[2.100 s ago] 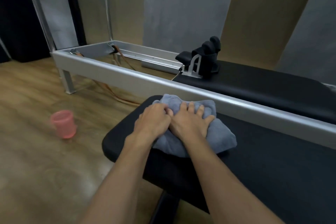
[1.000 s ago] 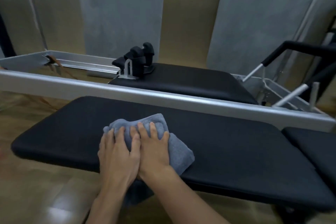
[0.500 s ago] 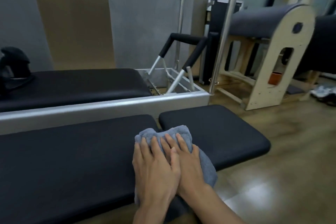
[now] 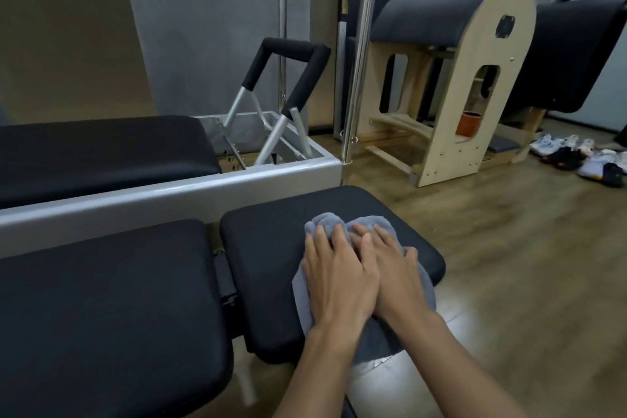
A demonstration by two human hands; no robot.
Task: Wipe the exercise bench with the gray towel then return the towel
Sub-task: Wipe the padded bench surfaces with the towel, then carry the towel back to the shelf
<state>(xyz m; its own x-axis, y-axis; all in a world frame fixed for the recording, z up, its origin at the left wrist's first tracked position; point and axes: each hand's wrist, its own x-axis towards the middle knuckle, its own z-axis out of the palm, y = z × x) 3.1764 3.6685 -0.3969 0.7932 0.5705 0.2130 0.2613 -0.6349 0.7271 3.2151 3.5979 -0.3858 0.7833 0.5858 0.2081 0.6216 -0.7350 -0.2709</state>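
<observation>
Gray towel (image 4: 326,221): bunched on the short end pad of the exercise bench (image 4: 268,265), centre-right of the frame. The hands cover its middle, and its near part drapes over the pad's front edge between the forearms.
Left hand (image 4: 339,282): flat on the towel, fingers straight and pressing, not curled round it.
Right hand (image 4: 398,278): flat alongside and touching, its inner edge hidden under the left hand.
Bench: the long pad is cut off at the left and bottom edges, and the hardware in the gap is too dark to read.
Reformer (image 4: 169,193): just behind the bench, cut off at the left.
Shoes (image 4: 583,158): blurred, at the right edge.
</observation>
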